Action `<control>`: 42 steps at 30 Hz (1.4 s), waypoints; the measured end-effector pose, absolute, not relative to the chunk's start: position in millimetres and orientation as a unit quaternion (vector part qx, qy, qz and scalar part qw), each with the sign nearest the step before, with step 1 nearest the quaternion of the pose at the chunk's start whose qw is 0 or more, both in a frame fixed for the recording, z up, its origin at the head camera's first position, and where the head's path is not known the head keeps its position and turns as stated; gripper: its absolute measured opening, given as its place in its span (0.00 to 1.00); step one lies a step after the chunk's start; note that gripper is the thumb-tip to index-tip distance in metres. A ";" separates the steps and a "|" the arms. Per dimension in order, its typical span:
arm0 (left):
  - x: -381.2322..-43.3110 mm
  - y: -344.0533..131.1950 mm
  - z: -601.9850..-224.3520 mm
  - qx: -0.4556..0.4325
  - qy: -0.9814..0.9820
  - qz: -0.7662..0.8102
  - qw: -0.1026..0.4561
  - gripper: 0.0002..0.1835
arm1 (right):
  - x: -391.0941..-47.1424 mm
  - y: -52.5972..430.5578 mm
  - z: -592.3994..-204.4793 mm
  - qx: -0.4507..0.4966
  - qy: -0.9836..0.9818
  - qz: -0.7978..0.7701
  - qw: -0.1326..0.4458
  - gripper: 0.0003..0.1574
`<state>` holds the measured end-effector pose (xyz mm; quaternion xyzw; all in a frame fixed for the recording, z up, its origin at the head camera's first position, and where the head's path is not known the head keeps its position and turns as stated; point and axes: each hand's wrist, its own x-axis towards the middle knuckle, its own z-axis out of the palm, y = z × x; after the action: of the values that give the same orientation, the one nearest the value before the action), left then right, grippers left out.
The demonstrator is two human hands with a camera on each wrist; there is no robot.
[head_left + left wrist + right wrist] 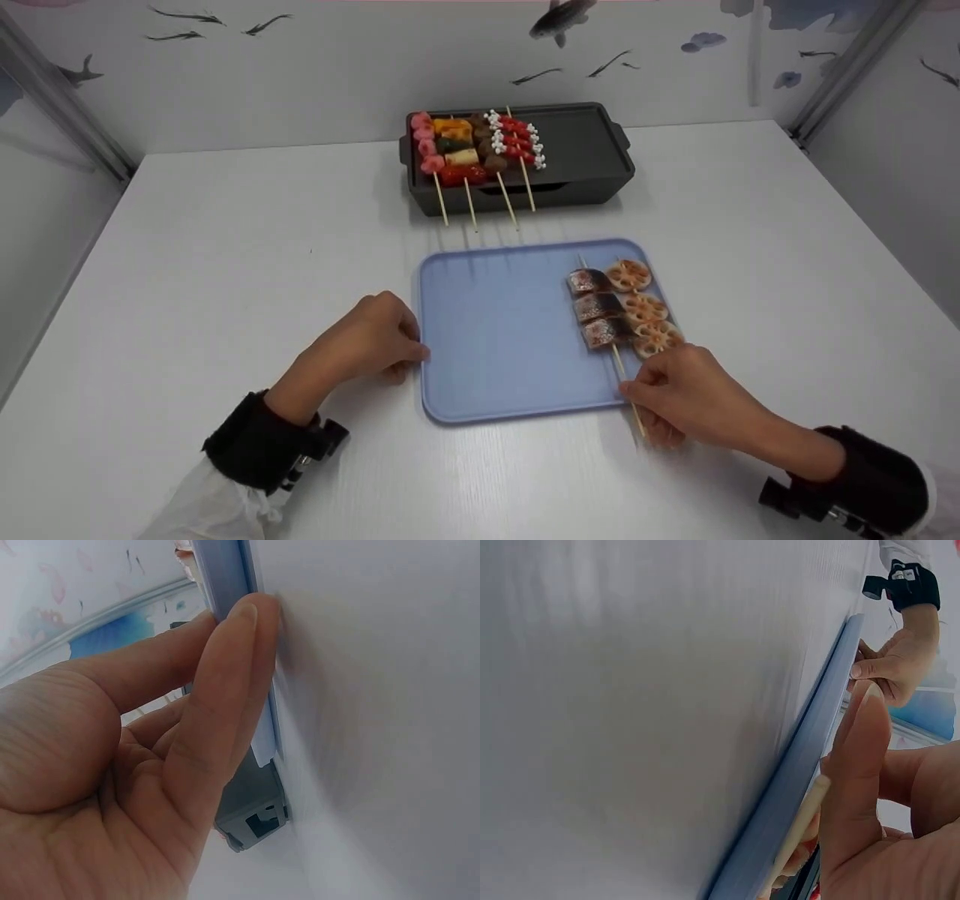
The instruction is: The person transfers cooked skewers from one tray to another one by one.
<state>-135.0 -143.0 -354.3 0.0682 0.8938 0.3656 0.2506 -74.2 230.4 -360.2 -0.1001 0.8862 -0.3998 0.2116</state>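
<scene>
At the frame's centre right, the dark-chunk skewer (602, 309) lies beside the lotus skewer (647, 309) on the blue tray (495, 330), its stick pinched by the right hand (694, 394), seemingly for alignment. The tray's left rim is pinched by the left hand (375, 337), probably for steadiness; both forearms are angled inward.

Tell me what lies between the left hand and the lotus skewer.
A bare stretch of tray, then the silvery-black skewer, in the head view.
</scene>
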 end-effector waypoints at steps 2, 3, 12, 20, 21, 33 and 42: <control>-134.7 -143.5 -354.3 0.067 0.894 0.366 0.251 0.07 | -74.9 230.2 -359.9 -0.096 0.884 -0.403 0.217 0.20; -134.6 -143.7 -354.4 0.067 0.893 0.367 0.252 0.07 | -75.1 230.1 -359.9 -0.094 0.883 -0.405 0.220 0.20; -133.2 -146.1 -354.3 0.064 0.889 0.372 0.258 0.08 | -76.5 227.4 -361.4 -0.084 0.887 -0.399 0.218 0.19; -131.2 -146.5 -355.6 0.061 0.892 0.372 0.251 0.08 | -86.2 218.5 -346.7 -0.157 0.921 -0.344 0.092 0.17; -131.1 -146.5 -355.7 0.060 0.892 0.373 0.250 0.08 | -89.2 217.5 -344.1 -0.173 0.925 -0.332 0.062 0.16; -130.5 -144.3 -354.7 0.071 0.892 0.373 0.246 0.10 | -143.0 194.8 -313.3 -0.213 0.939 -0.266 -0.053 0.14; -131.8 -143.1 -352.3 0.086 0.898 0.358 0.239 0.12 | -197.6 182.2 -308.7 -0.183 0.934 -0.304 0.022 0.30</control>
<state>-131.8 -143.1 -352.3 0.0864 0.8983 0.3584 0.2390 -197.6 182.2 -308.7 -0.1832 0.9345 -0.3045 0.0224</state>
